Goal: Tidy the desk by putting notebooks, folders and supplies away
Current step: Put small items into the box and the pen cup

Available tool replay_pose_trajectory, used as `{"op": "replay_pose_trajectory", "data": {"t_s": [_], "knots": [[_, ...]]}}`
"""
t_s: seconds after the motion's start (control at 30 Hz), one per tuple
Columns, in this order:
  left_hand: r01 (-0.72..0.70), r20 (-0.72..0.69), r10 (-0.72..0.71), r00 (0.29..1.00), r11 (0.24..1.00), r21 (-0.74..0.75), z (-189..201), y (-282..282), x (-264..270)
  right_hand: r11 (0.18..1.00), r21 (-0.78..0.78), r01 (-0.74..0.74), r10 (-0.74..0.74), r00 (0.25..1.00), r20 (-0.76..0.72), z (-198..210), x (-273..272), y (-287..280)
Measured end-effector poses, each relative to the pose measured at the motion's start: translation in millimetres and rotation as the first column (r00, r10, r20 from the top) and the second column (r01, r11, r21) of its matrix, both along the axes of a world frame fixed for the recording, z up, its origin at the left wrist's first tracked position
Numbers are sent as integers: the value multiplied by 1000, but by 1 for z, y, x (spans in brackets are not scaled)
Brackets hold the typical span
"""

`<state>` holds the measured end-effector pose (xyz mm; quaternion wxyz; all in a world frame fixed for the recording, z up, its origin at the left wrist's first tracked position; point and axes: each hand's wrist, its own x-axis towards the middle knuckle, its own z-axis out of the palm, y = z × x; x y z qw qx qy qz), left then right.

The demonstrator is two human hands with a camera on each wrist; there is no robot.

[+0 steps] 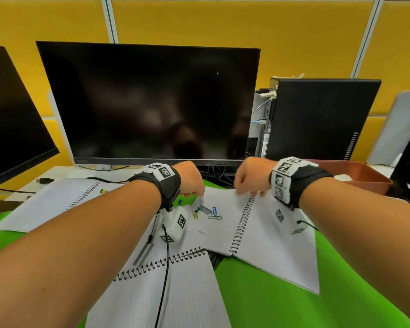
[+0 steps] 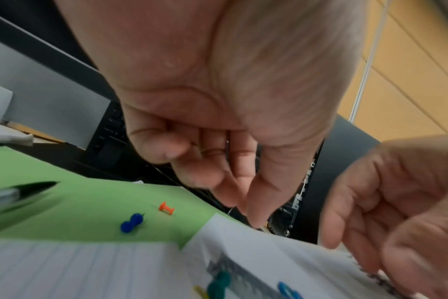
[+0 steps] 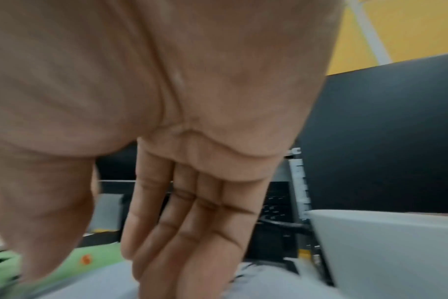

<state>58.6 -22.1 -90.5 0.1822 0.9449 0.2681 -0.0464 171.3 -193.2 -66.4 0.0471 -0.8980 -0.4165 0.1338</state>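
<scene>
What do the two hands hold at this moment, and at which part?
Nothing is clearly held. The left hand hangs loosely curled over the open notebook's far corner; the right hand's straight fingers reach its far edge.

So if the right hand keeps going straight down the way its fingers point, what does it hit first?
Most likely the open spiral notebook: the right hand points its fingers down at the page's far edge. Contact can't be confirmed.
</scene>
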Motion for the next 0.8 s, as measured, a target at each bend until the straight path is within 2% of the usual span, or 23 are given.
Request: {"op": "replay_pose_trajectory", "data": {"t_s": [0.07,0.23,0.33,0.43,0.6,0.8], "knots": [[6,-12,-6,1000,1000,17,-7,-4,-3,990,-97,-103,100,995,-30,-9,-24,11],[-27,-25,26,999,999,-42,-22,-9,-12,959,-201,-200,223,970,99,-25,-50,37],[-28,-17,26,1000,992,-125,-26,-12,-19,951,-231,-206,236,966,110,-34,-54,44],[-30,14,34,999,979,-201,-31,-14,-22,967,-190,-171,204,965,167,-43,-56,47],[9,43,-3,999,987,-158,-37,-15,-20,976,-189,-103,150,956,252,-44,-58,46],[47,18,-45,999,990,-135,-37,-21,-20,967,-225,-120,184,939,291,-45,-64,45]]}}
